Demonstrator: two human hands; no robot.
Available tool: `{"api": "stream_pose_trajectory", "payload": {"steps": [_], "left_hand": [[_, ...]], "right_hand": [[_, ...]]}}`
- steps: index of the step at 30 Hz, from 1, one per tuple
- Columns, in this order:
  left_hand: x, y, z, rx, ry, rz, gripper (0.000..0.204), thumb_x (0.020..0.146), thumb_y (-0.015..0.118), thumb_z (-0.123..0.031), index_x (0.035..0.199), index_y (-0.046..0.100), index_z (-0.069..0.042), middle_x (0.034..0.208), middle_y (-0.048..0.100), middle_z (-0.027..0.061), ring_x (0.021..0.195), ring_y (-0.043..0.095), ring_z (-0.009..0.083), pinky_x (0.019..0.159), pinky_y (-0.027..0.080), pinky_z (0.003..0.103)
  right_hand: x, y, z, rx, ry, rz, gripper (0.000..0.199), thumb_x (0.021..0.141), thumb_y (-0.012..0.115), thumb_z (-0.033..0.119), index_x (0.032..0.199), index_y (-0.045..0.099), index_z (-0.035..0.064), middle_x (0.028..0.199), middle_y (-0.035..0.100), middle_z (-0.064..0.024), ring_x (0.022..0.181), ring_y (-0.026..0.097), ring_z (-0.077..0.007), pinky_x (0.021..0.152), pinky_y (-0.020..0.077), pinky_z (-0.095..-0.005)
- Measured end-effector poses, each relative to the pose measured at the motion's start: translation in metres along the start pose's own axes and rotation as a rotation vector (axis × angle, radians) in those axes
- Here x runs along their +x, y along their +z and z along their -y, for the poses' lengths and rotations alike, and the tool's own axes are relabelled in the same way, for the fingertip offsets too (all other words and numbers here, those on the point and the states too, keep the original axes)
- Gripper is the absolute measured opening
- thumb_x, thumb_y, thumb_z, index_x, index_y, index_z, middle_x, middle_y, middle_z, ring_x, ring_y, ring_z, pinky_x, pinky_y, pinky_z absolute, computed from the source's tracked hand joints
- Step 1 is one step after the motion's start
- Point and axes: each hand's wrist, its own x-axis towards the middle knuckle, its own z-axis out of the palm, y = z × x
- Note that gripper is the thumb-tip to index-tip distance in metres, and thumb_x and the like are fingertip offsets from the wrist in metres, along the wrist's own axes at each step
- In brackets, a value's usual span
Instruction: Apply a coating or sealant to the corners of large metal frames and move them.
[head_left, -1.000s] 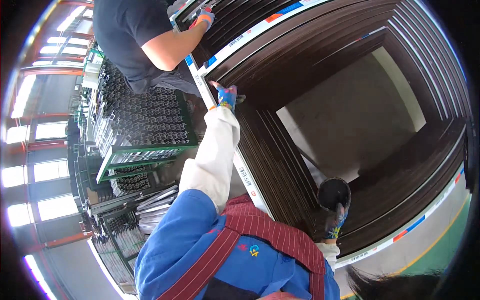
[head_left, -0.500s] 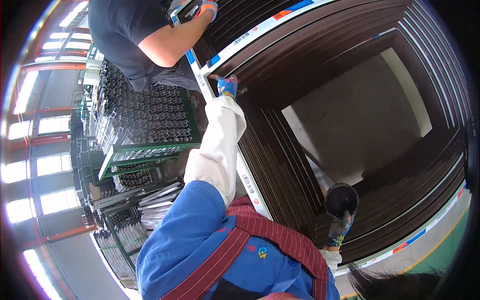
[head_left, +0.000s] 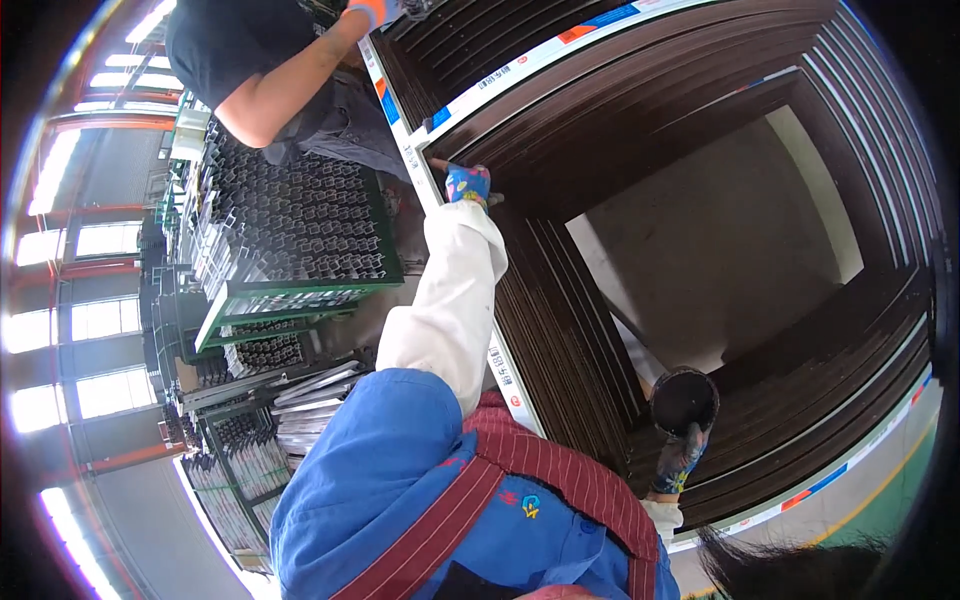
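Note:
My left hand (head_left: 468, 186), in a blue floral glove with bare fingertips, reaches to the near-left inner corner of a stack of dark brown rectangular frames (head_left: 560, 330). Its visible fingers are apart, one pointing left over the white-taped edge (head_left: 422, 165) and one to the right. Part of that hand is hidden by the glove's back. My right hand (head_left: 684, 462), also in a floral glove with a dark, soiled part, is closed on a round black cup (head_left: 684, 402). This cup is held over the lower right corner of the stacked frames.
At the upper left a co-worker in dark clothes (head_left: 235, 50) leans by a neighbouring stack, with an orange-and-grey gloved hand (head_left: 372, 10). Green racks of metal profiles (head_left: 300, 230) stand on the left. Beyond the frames' right side runs a green floor with a yellow line (head_left: 880, 490).
My left hand has shifted slightly right and down in the picture, still at the same corner. The co-worker's arm has moved up and to the left. My right hand and the cup stay put.

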Motion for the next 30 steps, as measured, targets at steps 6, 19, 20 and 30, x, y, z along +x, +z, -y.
{"api": "stream_pose_trajectory", "payload": {"steps": [6, 19, 20, 30], "left_hand": [[0.03, -0.011, 0.027, 0.178, 0.249, -0.09, 0.099, 0.075, 0.056, -0.033, 0.136, -0.013, 0.004, 0.089, 0.062, 0.0269, 0.083, 0.061, 0.0403, 0.074, 0.05, 0.042], [0.107, 0.005, 0.064, 0.161, 0.315, -0.173, 0.095, 0.074, 0.053, -0.029, 0.133, -0.008, 0.013, 0.078, 0.064, 0.0215, 0.069, 0.065, 0.0316, 0.063, 0.054, 0.037], [0.114, 0.01, 0.067, 0.16, 0.314, -0.164, 0.095, 0.074, 0.053, -0.029, 0.133, -0.008, 0.013, 0.078, 0.064, 0.0215, 0.069, 0.065, 0.0316, 0.063, 0.054, 0.037], [0.116, 0.015, 0.057, 0.406, 0.406, -0.275, 0.091, 0.073, 0.053, -0.032, 0.128, 0.005, 0.023, 0.074, 0.063, 0.0227, 0.068, 0.064, 0.0333, 0.064, 0.053, 0.039]], "right_hand": [[-0.003, 0.021, 0.012, -0.006, 0.03, -0.018, 0.056, 0.084, 0.051, 0.029, 0.13, 0.039, -0.0006, 0.125, 0.047, -0.0143, 0.108, 0.048, -0.023, 0.094, 0.0372, -0.0334], [0.0, 0.02, 0.005, 0.035, 0.027, 0.002, 0.054, 0.084, 0.053, 0.028, 0.129, 0.04, 0.0027, 0.126, 0.046, -0.0129, 0.112, 0.047, -0.0239, 0.096, 0.0357, -0.0358], [-0.001, 0.021, 0.006, -0.023, 0.002, 0.013, 0.054, 0.084, 0.052, 0.028, 0.129, 0.04, 0.0023, 0.127, 0.046, -0.0129, 0.112, 0.047, -0.0239, 0.096, 0.0356, -0.0357], [-0.006, 0.029, 0.013, 0.013, 0.029, 0.022, 0.055, 0.085, 0.05, 0.028, 0.131, 0.037, 0.0022, 0.127, 0.045, -0.0137, 0.113, 0.046, -0.024, 0.098, 0.0344, -0.0357]]}}
